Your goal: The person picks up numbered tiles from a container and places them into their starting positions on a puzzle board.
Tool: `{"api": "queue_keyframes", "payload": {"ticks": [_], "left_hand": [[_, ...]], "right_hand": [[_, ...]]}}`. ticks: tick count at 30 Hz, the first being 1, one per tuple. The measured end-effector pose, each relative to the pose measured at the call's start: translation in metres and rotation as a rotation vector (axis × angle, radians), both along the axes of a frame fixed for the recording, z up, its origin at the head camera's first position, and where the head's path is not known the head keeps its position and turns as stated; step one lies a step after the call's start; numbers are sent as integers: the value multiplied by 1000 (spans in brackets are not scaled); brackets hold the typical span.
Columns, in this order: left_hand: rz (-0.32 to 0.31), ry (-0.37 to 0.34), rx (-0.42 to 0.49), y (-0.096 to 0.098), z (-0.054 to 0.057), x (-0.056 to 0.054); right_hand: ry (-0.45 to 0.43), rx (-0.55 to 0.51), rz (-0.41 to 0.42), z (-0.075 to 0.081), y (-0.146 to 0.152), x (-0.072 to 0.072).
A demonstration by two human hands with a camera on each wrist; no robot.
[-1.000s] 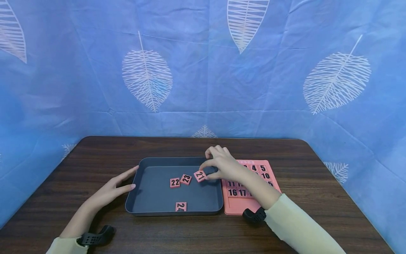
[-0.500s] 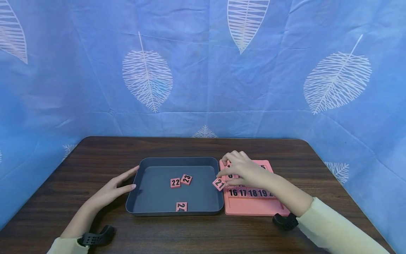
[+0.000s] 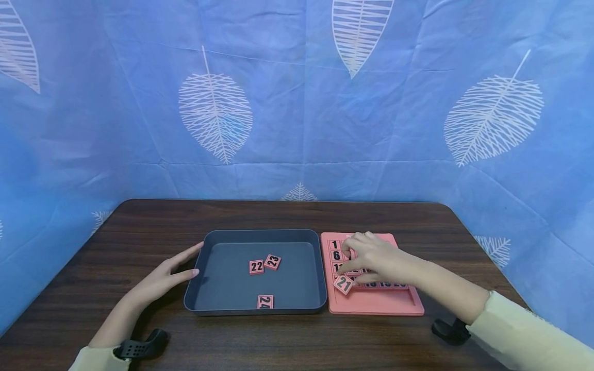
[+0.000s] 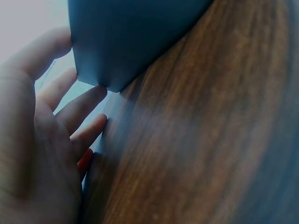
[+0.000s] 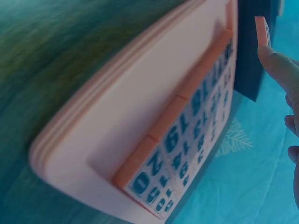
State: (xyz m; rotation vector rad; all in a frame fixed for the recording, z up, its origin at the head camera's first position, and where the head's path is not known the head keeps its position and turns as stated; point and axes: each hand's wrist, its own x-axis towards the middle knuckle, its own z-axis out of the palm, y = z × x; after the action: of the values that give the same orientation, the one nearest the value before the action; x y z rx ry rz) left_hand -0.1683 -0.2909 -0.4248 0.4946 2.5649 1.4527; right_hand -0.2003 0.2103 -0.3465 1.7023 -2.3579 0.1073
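My right hand (image 3: 377,259) pinches the pink number tile 21 (image 3: 344,284) by its edge between thumb and fingertips. In the head view the tile is turned at an angle and overlaps the left part of the pink number board (image 3: 376,305). From the right wrist, the tile (image 5: 262,31) shows edge-on, raised above the board (image 5: 121,88), whose lower strip has no tiles. With fingers extended, my left hand (image 3: 160,281) rests at the left wall of the dark grey tray (image 3: 218,301); in the left wrist view its fingertips meet the tray's corner (image 4: 105,77).
Inside the tray lie number tiles 22 (image 3: 256,266) and 23 (image 3: 272,262) near the middle, and 24 (image 3: 265,302) at the front wall. Tray and board stand side by side on a dark wooden table (image 3: 260,342). Behind hangs a blue leaf-patterned cloth (image 3: 278,118).
My right hand has carried tile 21 rightward and toward me, from over the tray to over the board's lower left. My left hand and the tray have stayed in place.
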Motion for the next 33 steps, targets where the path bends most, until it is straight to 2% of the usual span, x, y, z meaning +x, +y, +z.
{"api": "queue_keyframes", "payload": {"ticks": [10, 17, 30, 33], "left_hand": [[-2, 2, 4, -1, -1, -1], [4, 1, -3, 0, -1, 0], [1, 9, -5, 0, 0, 0], [4, 7, -12, 0, 0, 0]], "right_hand": [[92, 65, 82, -16, -1, 0], [177, 49, 132, -22, -3, -1], [216, 19, 167, -23, -5, 2], [198, 16, 161, -24, -6, 4]]}}
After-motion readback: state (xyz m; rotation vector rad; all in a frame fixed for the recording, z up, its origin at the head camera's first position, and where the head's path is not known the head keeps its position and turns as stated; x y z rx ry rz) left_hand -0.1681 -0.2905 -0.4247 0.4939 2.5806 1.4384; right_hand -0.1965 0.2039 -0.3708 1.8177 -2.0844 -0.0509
